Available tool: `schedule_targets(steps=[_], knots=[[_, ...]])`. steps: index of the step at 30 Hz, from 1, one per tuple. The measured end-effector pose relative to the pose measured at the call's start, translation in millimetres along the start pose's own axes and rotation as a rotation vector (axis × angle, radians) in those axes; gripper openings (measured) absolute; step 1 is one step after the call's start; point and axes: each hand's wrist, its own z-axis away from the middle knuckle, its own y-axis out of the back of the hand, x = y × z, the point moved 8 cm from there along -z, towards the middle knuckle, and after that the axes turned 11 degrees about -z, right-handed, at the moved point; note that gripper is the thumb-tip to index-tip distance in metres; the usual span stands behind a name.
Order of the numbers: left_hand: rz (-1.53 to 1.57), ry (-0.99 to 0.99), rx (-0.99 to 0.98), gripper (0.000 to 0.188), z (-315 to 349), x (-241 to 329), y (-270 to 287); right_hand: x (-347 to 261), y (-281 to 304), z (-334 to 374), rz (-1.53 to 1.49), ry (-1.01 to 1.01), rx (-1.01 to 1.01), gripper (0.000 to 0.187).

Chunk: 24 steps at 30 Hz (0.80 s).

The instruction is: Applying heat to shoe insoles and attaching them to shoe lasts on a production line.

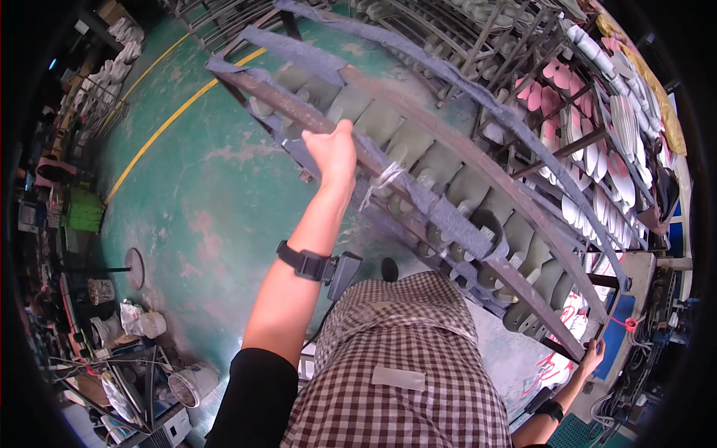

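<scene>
My left hand is closed round the near rail of a brown metal rack, toward its far left end. My right hand grips the rack's frame at its near right corner, fingers wrapped on the bar. Grey-green, foot-shaped pieces, like shoe lasts or soles, stand in a row between the rails. Blue-grey cloth wraps parts of the rails, and a white cord is tied round the near one. The rack slants across in front of my checked apron.
Shelves at the right hold pink and white soles. Behind the rack stand more metal racks. A yellow line crosses the green floor. At the left are a green crate, a round-topped stand and a white bucket.
</scene>
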Motion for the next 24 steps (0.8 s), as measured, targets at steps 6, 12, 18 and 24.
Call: schedule_targets(steps=[6,12,18,24], knots=[[-0.019,0.016,-0.027,0.076,-50,12,-25,-5,-28,-27,0.186,0.028,-0.161,0.020],[-0.117,-0.017,0.084,0.076,-68,23,-15,-24,-75,-38,0.529,-0.046,-0.203,0.042],[-0.167,-0.068,0.187,0.065,-65,13,-23,-19,-51,-30,0.498,0.159,-0.100,0.042],[-0.234,-0.019,0.166,0.063,-63,3,-14,-57,-51,13,0.539,0.130,-0.047,0.041]])
